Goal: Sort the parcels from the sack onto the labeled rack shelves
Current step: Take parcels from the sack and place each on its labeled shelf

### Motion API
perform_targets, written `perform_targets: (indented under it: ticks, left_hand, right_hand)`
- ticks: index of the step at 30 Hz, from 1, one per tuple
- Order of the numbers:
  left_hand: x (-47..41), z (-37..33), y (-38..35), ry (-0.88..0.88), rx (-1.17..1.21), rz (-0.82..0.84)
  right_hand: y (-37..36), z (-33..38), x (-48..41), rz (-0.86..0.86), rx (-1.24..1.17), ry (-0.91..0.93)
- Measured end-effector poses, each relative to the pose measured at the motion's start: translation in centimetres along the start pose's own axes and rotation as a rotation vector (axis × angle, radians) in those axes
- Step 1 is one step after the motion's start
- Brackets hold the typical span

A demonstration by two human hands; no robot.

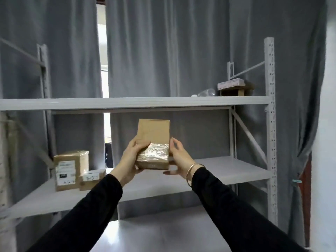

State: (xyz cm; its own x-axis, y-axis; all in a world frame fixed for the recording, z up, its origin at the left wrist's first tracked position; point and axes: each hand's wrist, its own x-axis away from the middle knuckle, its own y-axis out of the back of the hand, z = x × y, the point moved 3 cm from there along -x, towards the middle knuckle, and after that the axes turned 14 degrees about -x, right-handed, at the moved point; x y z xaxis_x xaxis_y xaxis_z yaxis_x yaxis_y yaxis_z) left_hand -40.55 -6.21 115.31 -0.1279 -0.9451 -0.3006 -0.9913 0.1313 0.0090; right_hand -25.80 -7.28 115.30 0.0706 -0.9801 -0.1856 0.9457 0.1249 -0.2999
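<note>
Between the left grip (131, 157) and right grip (179, 155), both clasping it, a plain brown cardboard parcel (153, 143) shows glossy clear tape across its near end.

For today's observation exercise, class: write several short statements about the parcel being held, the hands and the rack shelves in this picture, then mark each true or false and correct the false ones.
1. Both hands hold one cardboard parcel. True: the left hand and right hand grip its sides.
2. The held parcel rests flat on the middle shelf. False: it is held up above that shelf.
3. Two labelled boxes stand at the left of the middle shelf. True: a taller box with a smaller box beside it.
4. The top shelf holds nothing. False: a few items sit at its right end.
5. The left wrist wears a bangle. False: the bangle is on the right wrist.
</note>
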Motion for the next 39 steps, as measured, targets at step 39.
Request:
perform_targets:
  ticks: [39]
  left_hand:
    - [-2.4, 4.3, 38.9, -0.222, -0.622, -0.252]
  right_hand:
    - [-30.1, -14.7, -17.0, 0.266, -0.190, -0.285]
